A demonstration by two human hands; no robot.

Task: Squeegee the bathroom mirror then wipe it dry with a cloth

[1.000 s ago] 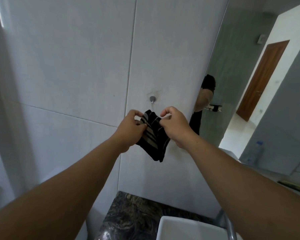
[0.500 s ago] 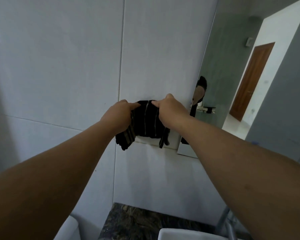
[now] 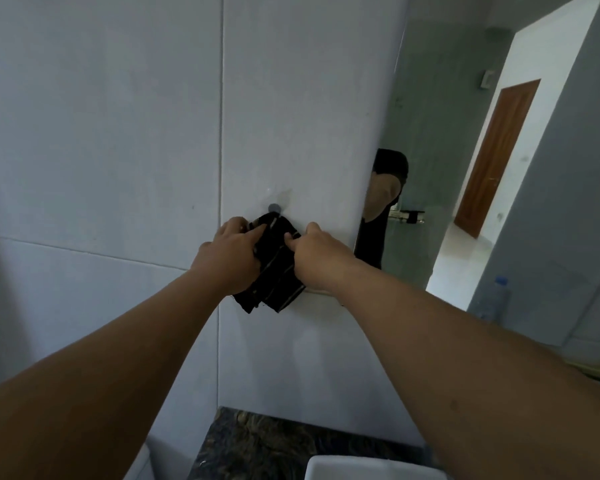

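Both hands clamped on dark striped cloth [image 3: 274, 268]: left hand [image 3: 229, 259], right hand [image 3: 317, 256], cloth bunched between, below wall hook [image 3: 273, 207].

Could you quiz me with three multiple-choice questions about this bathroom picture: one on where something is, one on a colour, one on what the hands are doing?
1. The round wall hook is where, relative to the cloth?
A. just above it
B. below it
C. on the mirror

2. What colour is the cloth?
A. white
B. black with pale stripes
C. plain red

3. How is the cloth held?
A. left hand alone
B. right hand alone
C. both hands

Answers: A, the hook shows over the cloth's top edge; B, thin light lines cross dark fabric; C, fingers of each hand pinch it.
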